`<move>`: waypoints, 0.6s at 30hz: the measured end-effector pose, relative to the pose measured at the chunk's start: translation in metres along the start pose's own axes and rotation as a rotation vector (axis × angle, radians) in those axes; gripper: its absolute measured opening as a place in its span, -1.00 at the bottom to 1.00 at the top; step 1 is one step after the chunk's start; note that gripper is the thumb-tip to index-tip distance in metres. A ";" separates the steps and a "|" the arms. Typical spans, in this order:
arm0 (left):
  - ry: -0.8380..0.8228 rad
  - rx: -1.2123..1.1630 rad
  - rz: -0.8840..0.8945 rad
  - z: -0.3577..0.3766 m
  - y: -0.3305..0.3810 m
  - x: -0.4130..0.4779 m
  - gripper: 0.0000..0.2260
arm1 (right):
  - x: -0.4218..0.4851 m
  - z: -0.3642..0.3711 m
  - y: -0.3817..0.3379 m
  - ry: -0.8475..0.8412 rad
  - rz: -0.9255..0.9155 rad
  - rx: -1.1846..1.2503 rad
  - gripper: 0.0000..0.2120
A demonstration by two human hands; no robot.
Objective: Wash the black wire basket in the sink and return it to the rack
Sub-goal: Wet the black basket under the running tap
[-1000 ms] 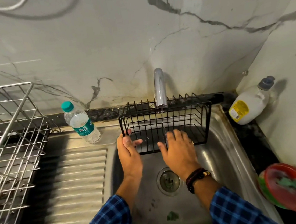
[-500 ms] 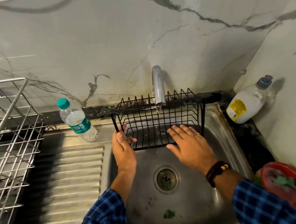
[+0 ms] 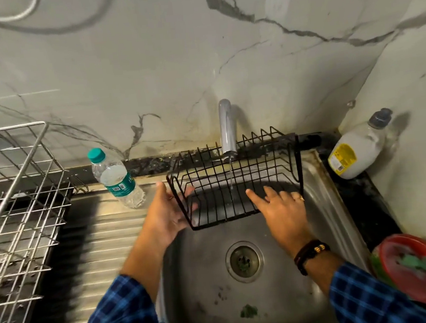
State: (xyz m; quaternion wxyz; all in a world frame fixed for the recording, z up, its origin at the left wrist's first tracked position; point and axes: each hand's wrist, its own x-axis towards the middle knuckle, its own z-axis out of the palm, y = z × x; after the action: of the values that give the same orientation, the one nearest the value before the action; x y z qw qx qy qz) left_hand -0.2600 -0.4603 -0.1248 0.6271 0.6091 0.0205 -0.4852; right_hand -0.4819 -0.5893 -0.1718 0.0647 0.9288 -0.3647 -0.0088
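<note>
a pale marble-veined wall (image 3: 195, 58) backs a dull stainless-steel sink (image 3: 206, 280) with a ribbed drainboard (image 3: 98, 252), set into a dark speckled stone surface (image 3: 368, 197). at the far left stands a silver wire rack (image 3: 14, 208) of open square grid. the black wire basket (image 3: 255, 175), a rectangular box of thin rods with a spiked back edge, is held tilted over the basin under the curved chrome tap (image 3: 227, 128). a thin stream of water (image 3: 230, 172) runs through the basket. the left hand (image 3: 167, 213) presses its palm and fairly straight fingers against the basket's left end, its grip released rather than clenched. the right hand (image 3: 282, 206) lies flat with spread fingers on the basket's front lower wires, grip likewise released. a round red dish (image 3: 423, 270) sits blurred at the right edge. a squat white plastic bottle (image 3: 355, 146) stands in the corner. a clear ribbed bottle (image 3: 118, 179) with a teal cap leans by the drainboard. the round drain (image 3: 244, 260) is below, and a dark beaded band (image 3: 311, 253) circles the right wrist.
</note>
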 end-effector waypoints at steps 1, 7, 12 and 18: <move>0.033 0.044 -0.033 -0.003 0.006 0.000 -0.40 | 0.001 0.002 0.004 0.059 -0.004 -0.010 -0.25; -0.290 0.210 -0.296 0.005 0.013 -0.021 -0.52 | 0.004 0.010 0.018 0.031 0.079 -0.009 -0.22; -0.129 0.364 -0.005 0.013 -0.009 -0.021 -0.68 | 0.017 0.029 0.022 0.024 -0.017 -0.049 -0.37; 0.072 0.408 0.141 0.023 -0.023 -0.005 -0.76 | -0.029 -0.025 -0.001 -0.508 -0.041 0.391 -0.51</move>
State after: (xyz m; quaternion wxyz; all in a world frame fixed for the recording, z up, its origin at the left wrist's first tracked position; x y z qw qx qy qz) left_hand -0.2898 -0.4704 -0.1333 0.5219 0.7403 -0.0983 -0.4122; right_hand -0.5005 -0.5660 -0.1481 -0.2084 0.8988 -0.3452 -0.1717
